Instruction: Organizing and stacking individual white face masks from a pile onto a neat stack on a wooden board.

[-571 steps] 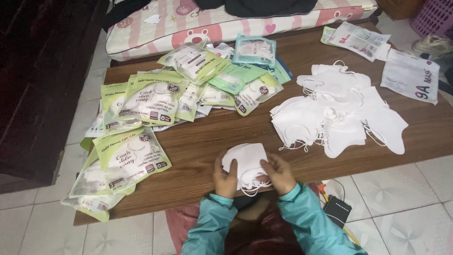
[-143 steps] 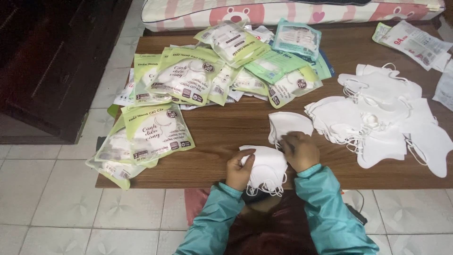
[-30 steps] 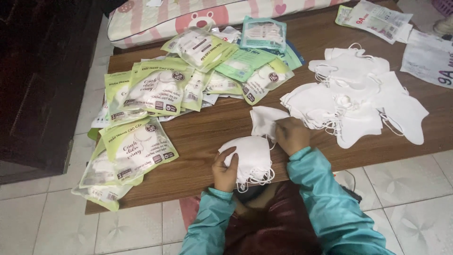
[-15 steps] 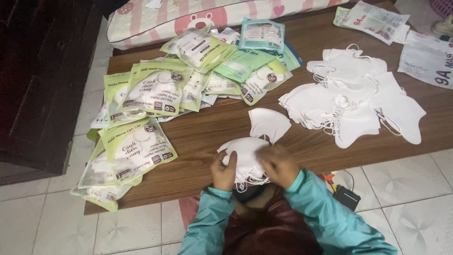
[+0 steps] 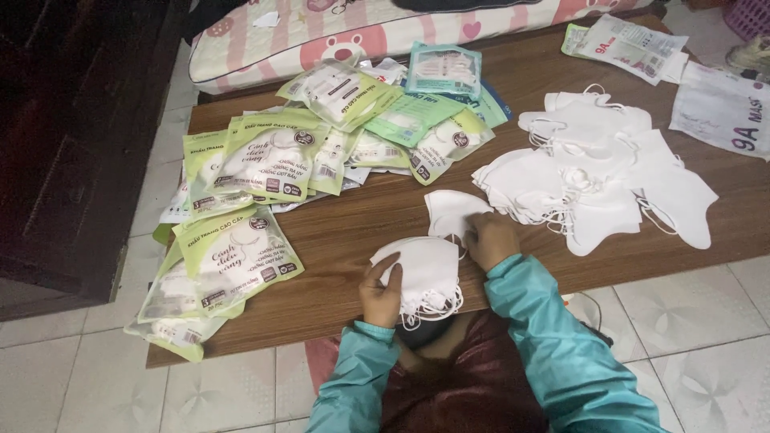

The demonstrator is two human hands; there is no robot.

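Now right hand [image 5: 491,239] off stack [image 5: 423,271].

You look down on a low wooden table [image 5: 353,232] with a brown grain top, standing on a floor [image 5: 706,321] of pale patterned tiles. At your left stands a dark wooden cabinet [image 5: 72,144]. Beyond the table's far edge lies a pink-and-white striped cushion [image 5: 385,36]. The light is dim and even.
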